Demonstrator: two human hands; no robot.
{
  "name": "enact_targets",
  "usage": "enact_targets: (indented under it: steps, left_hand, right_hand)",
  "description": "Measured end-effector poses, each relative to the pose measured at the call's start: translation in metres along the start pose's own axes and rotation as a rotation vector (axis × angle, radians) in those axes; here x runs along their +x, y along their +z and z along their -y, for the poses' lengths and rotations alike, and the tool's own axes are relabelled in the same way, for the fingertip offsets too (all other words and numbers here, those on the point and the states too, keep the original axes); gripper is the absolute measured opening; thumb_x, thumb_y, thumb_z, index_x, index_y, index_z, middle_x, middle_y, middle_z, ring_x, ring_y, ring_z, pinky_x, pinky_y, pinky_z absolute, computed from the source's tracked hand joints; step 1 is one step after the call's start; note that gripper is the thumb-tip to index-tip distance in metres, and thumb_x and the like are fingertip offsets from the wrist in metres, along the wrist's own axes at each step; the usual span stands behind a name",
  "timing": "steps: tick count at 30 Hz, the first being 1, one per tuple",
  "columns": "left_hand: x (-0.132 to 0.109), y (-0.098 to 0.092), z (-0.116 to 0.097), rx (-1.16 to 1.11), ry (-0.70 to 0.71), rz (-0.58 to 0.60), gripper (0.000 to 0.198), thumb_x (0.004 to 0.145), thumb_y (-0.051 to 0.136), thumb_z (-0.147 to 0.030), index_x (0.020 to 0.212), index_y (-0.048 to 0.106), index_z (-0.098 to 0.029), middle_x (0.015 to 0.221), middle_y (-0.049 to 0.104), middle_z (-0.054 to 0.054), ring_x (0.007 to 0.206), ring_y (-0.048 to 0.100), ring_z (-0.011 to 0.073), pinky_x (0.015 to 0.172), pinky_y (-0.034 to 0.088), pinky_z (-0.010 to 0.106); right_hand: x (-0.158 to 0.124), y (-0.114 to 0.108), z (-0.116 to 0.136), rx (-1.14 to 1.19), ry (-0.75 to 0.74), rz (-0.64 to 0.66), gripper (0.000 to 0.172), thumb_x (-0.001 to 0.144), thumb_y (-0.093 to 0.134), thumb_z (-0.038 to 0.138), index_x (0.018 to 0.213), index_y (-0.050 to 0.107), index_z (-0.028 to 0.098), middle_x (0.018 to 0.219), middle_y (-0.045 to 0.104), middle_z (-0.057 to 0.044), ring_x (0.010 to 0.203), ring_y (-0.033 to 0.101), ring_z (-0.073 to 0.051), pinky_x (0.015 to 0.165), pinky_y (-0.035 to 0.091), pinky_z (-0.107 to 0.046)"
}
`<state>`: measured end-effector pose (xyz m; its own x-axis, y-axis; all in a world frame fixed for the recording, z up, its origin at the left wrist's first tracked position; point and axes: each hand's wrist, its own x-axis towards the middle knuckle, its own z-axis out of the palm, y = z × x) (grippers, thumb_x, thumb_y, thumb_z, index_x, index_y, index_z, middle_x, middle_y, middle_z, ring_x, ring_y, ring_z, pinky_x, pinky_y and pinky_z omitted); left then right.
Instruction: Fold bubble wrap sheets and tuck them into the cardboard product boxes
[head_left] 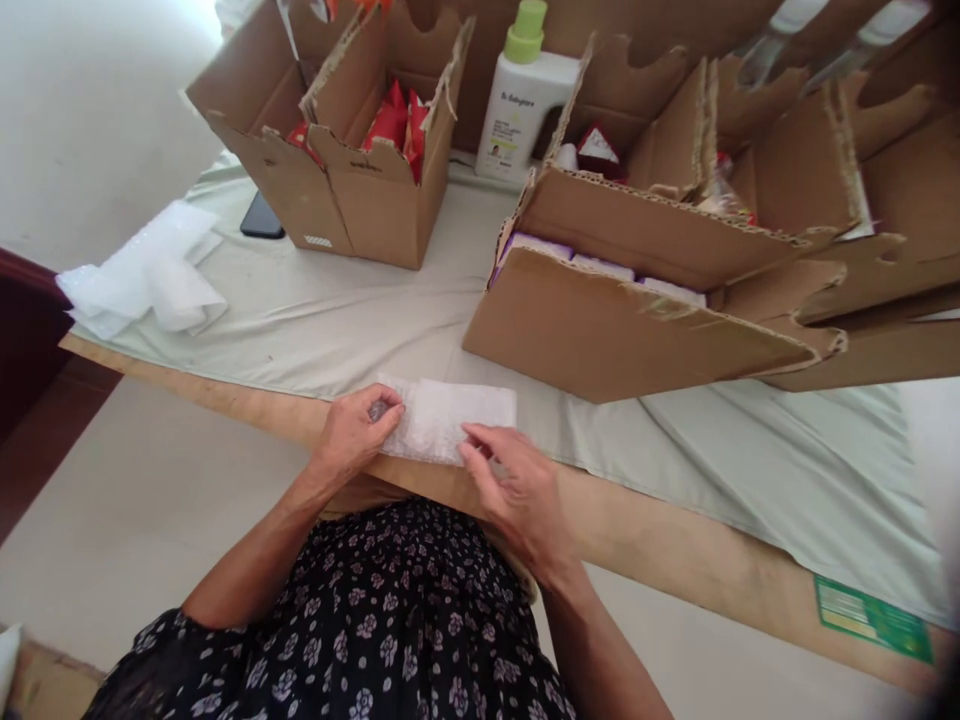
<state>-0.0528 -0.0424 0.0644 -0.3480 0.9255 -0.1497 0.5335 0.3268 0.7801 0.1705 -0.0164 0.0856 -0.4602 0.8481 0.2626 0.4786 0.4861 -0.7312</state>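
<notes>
A flat piece of clear bubble wrap [450, 408], folded into a small rectangle, lies at the front edge of the cloth-covered table. Its left end is pinched between the thumb and fingers of my left hand [358, 425]. At its front right side is my right hand [514, 480], the bent fingers and thumb slightly apart with the tips at the wrap. No grip shows there. Whether anything is inside the wrap I cannot tell.
More bubble wrap [161, 265] lies at the left, near a dark phone [262, 215]. Cardboard boxes [375, 215] with red packets stand behind. A larger divided carton [637, 345] holds white-and-purple boxes at the right. A white detergent bottle [514, 120] stands between them.
</notes>
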Motion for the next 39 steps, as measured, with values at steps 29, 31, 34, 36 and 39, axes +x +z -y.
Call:
enact_targets:
  steps: [29,31,34,36,39]
  left_hand:
    - [-0.028,-0.004,-0.025,0.097,0.207,-0.134,0.062,0.092,0.063,-0.032,0.152,0.048,-0.026,0.144,0.064,0.01,0.121,0.067,0.0276,0.1,0.058,0.039]
    - [-0.023,-0.015,-0.051,0.041,0.324,-0.263,0.064,0.091,0.069,-0.032,0.151,0.048,-0.027,0.152,0.057,0.009,0.138,0.057,0.0306,0.112,0.052,0.042]
    - [0.002,-0.029,-0.107,-0.086,0.6,-0.388,0.072,0.088,0.075,-0.028,0.153,0.044,-0.031,0.158,0.05,0.005,0.151,0.044,0.0317,0.125,0.042,0.044]
    - [0.027,-0.035,-0.148,-0.137,0.752,-0.378,0.075,0.086,0.078,-0.027,0.152,0.045,-0.033,0.16,0.047,0.003,0.154,0.04,0.031,0.123,0.045,0.04]
    - [0.067,-0.035,-0.2,-0.095,0.851,-0.257,0.076,0.082,0.08,-0.021,0.15,0.047,-0.031,0.152,0.056,0.004,0.144,0.052,0.0307,0.111,0.053,0.037]
  right_hand:
    - [-0.003,-0.034,-0.016,-0.048,0.135,-0.151,0.008,0.097,0.061,0.031,0.093,0.061,0.024,0.067,0.062,0.005,0.056,0.056,-0.012,0.057,0.046,-0.026]
    - [0.002,-0.062,-0.002,-0.053,-0.012,-0.286,0.005,0.096,0.066,0.027,0.1,0.064,0.025,0.077,0.067,0.004,0.063,0.06,-0.012,0.062,0.05,-0.025]
    - [0.03,-0.11,0.012,-0.138,-0.16,-0.502,0.013,0.094,0.072,0.026,0.106,0.067,0.027,0.094,0.073,0.001,0.073,0.063,-0.011,0.069,0.054,-0.026]
    - [0.058,-0.142,0.01,-0.205,-0.2,-0.635,0.014,0.091,0.076,0.029,0.102,0.068,0.024,0.094,0.072,0.0,0.072,0.06,-0.011,0.068,0.053,-0.027]
    - [0.102,-0.183,-0.002,-0.215,-0.166,-0.656,0.018,0.09,0.075,0.031,0.098,0.068,0.018,0.082,0.067,0.0,0.068,0.055,-0.008,0.064,0.047,-0.026]
